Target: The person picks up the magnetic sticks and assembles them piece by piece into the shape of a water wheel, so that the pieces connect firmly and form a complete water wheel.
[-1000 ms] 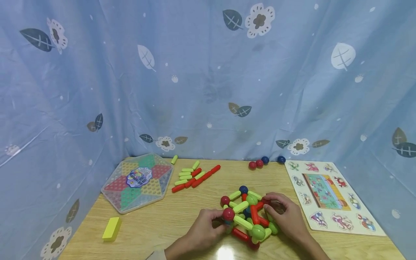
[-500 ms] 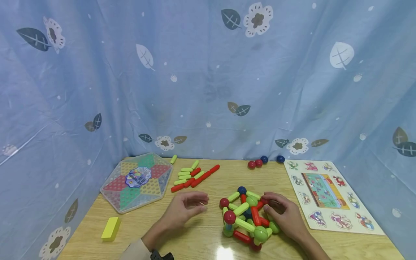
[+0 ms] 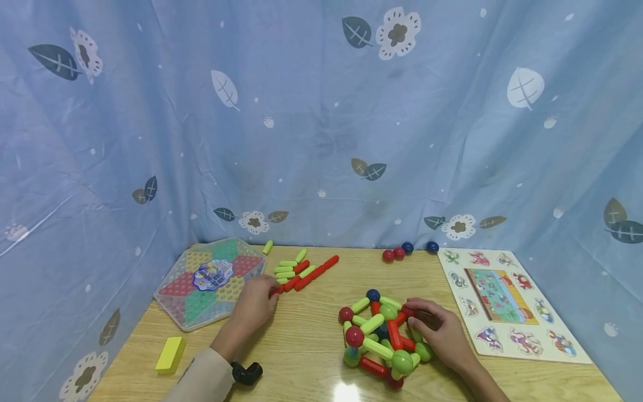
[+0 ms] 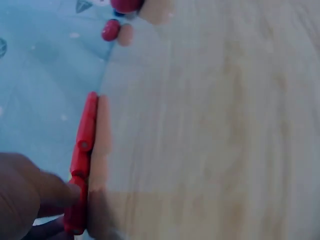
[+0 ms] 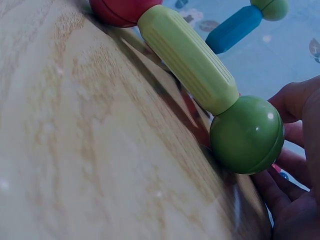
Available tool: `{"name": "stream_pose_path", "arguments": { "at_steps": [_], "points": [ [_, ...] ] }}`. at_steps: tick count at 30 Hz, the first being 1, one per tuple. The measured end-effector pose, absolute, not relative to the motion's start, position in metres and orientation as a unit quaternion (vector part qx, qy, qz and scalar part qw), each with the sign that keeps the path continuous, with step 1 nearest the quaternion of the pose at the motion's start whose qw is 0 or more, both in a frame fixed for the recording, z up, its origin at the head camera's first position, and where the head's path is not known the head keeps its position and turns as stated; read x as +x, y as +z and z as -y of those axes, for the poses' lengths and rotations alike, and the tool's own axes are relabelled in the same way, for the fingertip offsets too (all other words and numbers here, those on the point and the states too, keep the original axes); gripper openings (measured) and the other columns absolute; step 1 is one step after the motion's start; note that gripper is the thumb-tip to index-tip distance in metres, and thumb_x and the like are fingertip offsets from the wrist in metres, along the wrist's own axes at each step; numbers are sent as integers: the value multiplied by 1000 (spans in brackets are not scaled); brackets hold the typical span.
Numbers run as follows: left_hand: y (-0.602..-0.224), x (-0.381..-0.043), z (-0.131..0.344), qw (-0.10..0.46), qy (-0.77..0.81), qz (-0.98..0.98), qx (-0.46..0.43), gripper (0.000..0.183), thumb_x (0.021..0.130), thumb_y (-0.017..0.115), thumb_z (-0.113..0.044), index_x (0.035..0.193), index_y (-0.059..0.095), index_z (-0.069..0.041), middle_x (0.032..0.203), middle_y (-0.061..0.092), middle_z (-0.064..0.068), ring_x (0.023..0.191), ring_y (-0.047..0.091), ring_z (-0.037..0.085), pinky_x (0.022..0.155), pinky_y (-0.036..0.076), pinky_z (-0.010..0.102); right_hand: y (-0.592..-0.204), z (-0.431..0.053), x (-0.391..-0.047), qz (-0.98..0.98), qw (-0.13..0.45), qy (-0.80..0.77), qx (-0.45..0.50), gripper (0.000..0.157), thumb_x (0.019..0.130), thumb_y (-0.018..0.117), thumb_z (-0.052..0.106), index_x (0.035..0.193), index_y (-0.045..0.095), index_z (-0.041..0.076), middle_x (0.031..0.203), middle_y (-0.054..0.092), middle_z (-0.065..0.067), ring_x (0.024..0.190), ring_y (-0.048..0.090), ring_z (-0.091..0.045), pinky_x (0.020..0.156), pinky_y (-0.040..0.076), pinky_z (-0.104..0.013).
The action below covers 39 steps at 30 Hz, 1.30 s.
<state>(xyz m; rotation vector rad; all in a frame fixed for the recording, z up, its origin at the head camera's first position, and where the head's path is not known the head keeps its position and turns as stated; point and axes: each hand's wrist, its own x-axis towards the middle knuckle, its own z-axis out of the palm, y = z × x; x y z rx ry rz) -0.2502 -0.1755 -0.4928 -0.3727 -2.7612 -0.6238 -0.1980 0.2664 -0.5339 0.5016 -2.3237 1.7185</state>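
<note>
My left hand [image 3: 253, 304] is at the near end of the loose rods on the wooden table. Its thumb and fingers pinch the nearest red magnetic rod [image 4: 76, 212], which lies end to end with other red rods [image 4: 87, 125]. Towards the right stands a frame of magnetic rods and balls [image 3: 373, 323] in lime, red, green and dark blue. My right hand [image 3: 442, 332] holds this frame at its right side, thumb and forefinger by a red ball. In the right wrist view, the fingers are behind a green ball [image 5: 247, 135] joined to a lime rod [image 5: 190, 60].
Several lime rods [image 3: 286, 269] lie beyond the left hand. A Chinese checkers board [image 3: 236, 287] is on the left, with a yellow block [image 3: 170, 355] in front. Loose balls [image 3: 399, 253] sit by the curtain [image 3: 321, 111]. A picture puzzle board [image 3: 477, 335] is at right.
My left hand has let go of the frame's left side and moved left and away to the loose rods, where it pinches a red rod. The right hand stays at the frame.
</note>
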Motion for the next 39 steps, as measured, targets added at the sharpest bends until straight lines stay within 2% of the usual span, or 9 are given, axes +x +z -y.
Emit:
{"name": "stream_pose_path", "arguments": {
  "at_steps": [5,12,17,19,22,25,29,33,39],
  "points": [
    [-494,-246,171,154,-172,965,-123,17,90,86,1,104,80,-5,99,70,9,92,70,28,82,62,46,-536,-268,-199,792,101,579,167,32,101,75,-1,132,72,-6,128,76,-26,113,76,-4,96,58,-15],
    [-489,-240,169,125,-156,970,-139,23,92,80,4,114,81,-1,93,68,11,86,63,24,78,58,43,-535,-270,-199,793,106,575,168,31,101,75,-1,132,72,-5,125,77,-23,111,76,-4,94,58,-15],
    [-486,-235,167,156,-164,962,-152,12,96,72,3,106,80,1,85,68,13,78,62,28,69,55,47,-536,-271,-200,792,100,579,166,31,101,74,-1,132,71,-7,126,77,-23,112,76,-3,95,58,-15],
    [-481,-233,164,171,-175,959,-140,14,96,71,2,109,78,1,88,69,14,79,64,30,70,56,49,-535,-271,-199,791,103,579,170,32,101,74,-2,132,71,-7,125,77,-23,111,76,-4,94,58,-15],
    [-473,-232,153,186,-225,948,-125,27,97,69,3,123,75,2,100,71,18,87,67,32,76,58,49,-534,-271,-198,790,106,577,176,33,102,73,-2,134,70,-8,125,77,-22,111,76,-5,94,58,-16],
    [-465,-230,135,162,-338,918,-128,35,99,70,5,133,73,-2,110,72,15,94,67,25,81,61,39,-534,-271,-198,791,104,578,171,33,102,74,0,134,71,-6,126,77,-20,111,76,-5,93,59,-16],
    [-473,-228,107,89,-509,841,-162,31,102,73,1,132,72,-6,116,74,9,105,70,19,86,63,27,-533,-272,-199,790,103,579,170,32,102,74,0,133,71,-6,126,77,-21,112,76,-5,94,58,-16],
    [-491,-228,80,22,-592,783,-190,26,104,73,-2,129,68,-2,119,74,10,112,72,20,93,62,25,-533,-271,-198,787,103,582,175,32,101,74,-2,133,71,-6,127,76,-24,112,76,-5,95,58,-15],
    [-511,-228,59,-20,-611,761,-217,29,105,71,-5,134,68,1,124,74,18,117,72,23,100,58,24,-533,-268,-197,786,99,584,176,32,101,74,-1,133,71,-6,129,75,-26,113,76,-5,95,58,-16]
  ]
}}
